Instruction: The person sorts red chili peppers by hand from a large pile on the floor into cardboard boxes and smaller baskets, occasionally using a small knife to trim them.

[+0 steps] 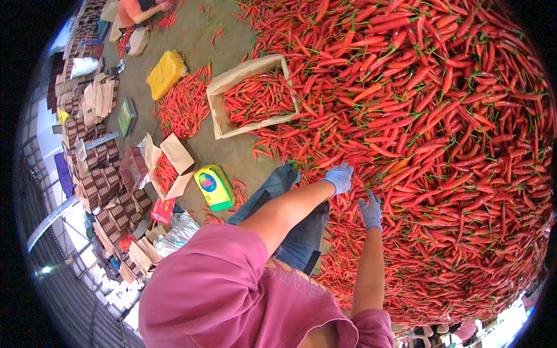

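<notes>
My left hand (339,179), in a pale blue-violet glove, rests at the near edge of a huge heap of red chili peppers (417,143). Its fingertips lie against the peppers; whether it grips any is unclear. Just below and to the right, my right hand (371,212), gloved alike, reaches onto the heap with its fingers apart and no pepper plainly held. Loose peppers lie between the two hands. Beyond my left hand, a paper-lined open box (250,130), partly filled with red peppers, stands against the heap.
A yellow wrapped bundle (166,75), a yellow-green package (214,187) and an open carton of peppers (182,152) stand left on the floor. A small pepper pile (185,104) lies by the bundle. Stacked cartons (100,182) line the far left. Another person (132,12) works at the top left.
</notes>
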`<state>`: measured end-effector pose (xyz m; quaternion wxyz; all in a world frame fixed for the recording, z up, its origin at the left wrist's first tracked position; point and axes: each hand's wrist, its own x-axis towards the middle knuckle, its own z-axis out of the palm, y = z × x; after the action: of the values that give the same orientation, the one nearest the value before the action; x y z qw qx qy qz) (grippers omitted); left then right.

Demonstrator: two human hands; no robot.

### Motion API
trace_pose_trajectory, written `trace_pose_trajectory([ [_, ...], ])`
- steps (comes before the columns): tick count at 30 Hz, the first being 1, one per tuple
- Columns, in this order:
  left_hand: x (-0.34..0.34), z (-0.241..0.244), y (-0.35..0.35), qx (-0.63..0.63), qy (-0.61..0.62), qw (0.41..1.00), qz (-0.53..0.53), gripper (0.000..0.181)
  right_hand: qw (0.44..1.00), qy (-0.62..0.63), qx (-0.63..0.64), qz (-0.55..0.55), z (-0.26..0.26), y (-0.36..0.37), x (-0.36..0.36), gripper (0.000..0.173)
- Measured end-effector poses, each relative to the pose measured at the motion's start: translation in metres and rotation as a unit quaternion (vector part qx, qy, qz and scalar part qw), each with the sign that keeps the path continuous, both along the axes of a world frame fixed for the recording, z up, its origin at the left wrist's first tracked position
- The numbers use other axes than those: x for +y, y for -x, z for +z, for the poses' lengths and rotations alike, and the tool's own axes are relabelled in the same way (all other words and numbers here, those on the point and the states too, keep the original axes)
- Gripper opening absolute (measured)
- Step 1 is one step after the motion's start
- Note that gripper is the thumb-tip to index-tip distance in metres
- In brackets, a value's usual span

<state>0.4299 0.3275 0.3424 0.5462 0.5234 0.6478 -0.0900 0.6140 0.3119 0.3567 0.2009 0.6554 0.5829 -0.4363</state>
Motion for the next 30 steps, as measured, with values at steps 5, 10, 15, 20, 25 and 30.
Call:
trace_pose_trajectory([
  [5, -0.016, -0.013, 0.038, 0.002, -0.041, 0.996, 0.082, 0.046, 0.925, 0.091, 0.208, -0.303, -0.035, 0.002, -0.014, 0.055],
  [10, 0.01, 0.017, 0.072, 0.07, -0.08, 0.994, -0.003, 0.048, 0.671, 0.03, 0.343, -0.657, -0.002, 0.042, 0.055, 0.052],
  [15, 0.028, 0.012, 0.107, 0.024, -0.104, 0.988, -0.115, 0.023, 0.698, -0.101, 0.386, -0.595, 0.001, 0.076, 0.138, 0.05],
  [20, 0.052, 0.012, 0.104, 0.001, -0.152, 0.985, 0.086, 0.023, 0.749, -0.215, 0.412, -0.472, 0.016, 0.076, 0.217, 0.04],
  [25, 0.062, -0.053, 0.153, 0.068, -0.068, 0.986, 0.132, 0.029, 0.814, -0.321, 0.332, -0.354, 0.025, 0.109, 0.205, 0.047],
  [30, 0.04, -0.166, 0.251, 0.304, -0.115, 0.943, -0.07, 0.038, 0.899, -0.21, 0.326, -0.202, -0.032, 0.125, 0.058, 0.033],
])
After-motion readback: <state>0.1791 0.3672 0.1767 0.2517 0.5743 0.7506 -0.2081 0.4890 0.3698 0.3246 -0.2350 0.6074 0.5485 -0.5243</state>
